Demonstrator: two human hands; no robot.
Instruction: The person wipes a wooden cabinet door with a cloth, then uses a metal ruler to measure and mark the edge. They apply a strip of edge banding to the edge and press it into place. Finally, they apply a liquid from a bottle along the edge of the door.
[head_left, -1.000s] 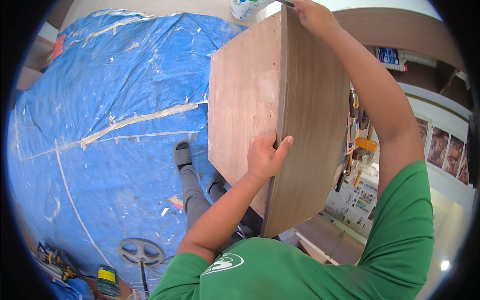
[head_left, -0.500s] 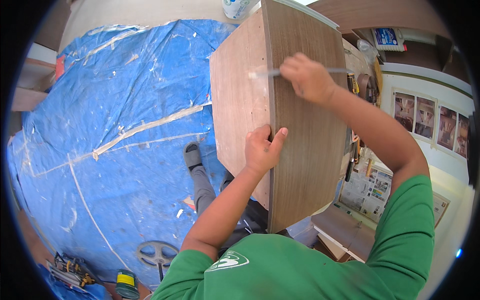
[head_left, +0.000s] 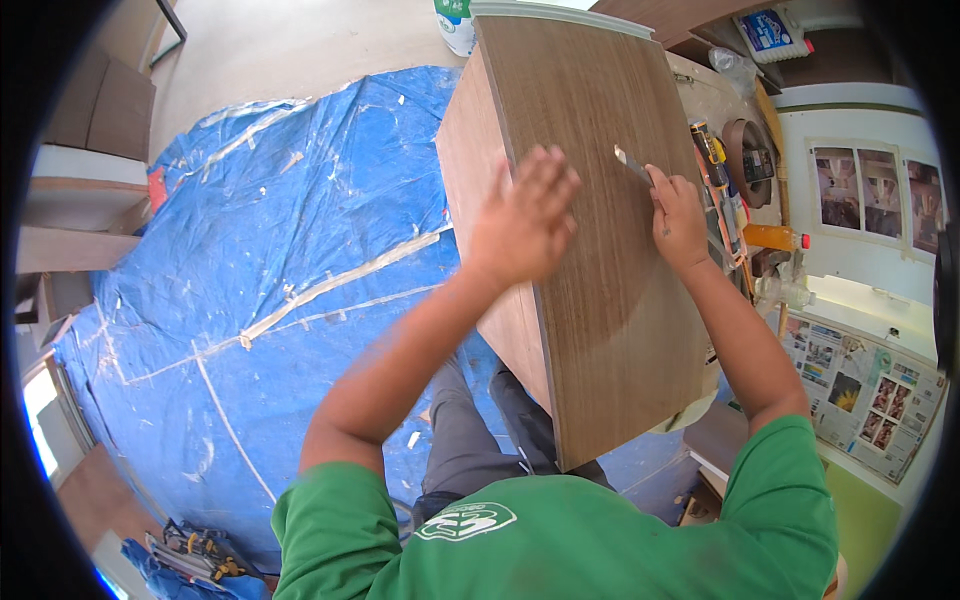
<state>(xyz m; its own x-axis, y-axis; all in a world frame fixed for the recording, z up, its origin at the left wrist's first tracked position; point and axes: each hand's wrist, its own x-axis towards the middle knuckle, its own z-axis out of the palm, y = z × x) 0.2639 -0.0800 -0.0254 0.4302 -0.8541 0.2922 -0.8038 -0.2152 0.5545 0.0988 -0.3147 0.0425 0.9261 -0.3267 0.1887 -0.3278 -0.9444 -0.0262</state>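
A wood-veneer cabinet stands in front of me, with its brown grained panel (head_left: 610, 290) facing up and a paler side panel (head_left: 515, 310) on the left. My right hand (head_left: 680, 222) is closed on a slim grey stick-like tool (head_left: 634, 166) with a pale tip, over the upper right of the brown panel. I cannot make out the tool's exact kind. Over the panel's left edge, my left hand (head_left: 528, 220) is held flat, fingers stretched and a little blurred by motion. Whether it touches the wood I cannot tell.
A blue tarp (head_left: 300, 220) with tape strips covers the floor to the left. On the right, a bench holds a tape roll (head_left: 748, 165), an orange bottle (head_left: 775, 238) and hand tools. A white bucket (head_left: 455, 28) stands behind the cabinet; more tools (head_left: 195, 555) lie at lower left.
My left hand has let go of the panel's edge, moved up and opened flat. The right hand has drawn the tool back to the right and down. The view has shifted.
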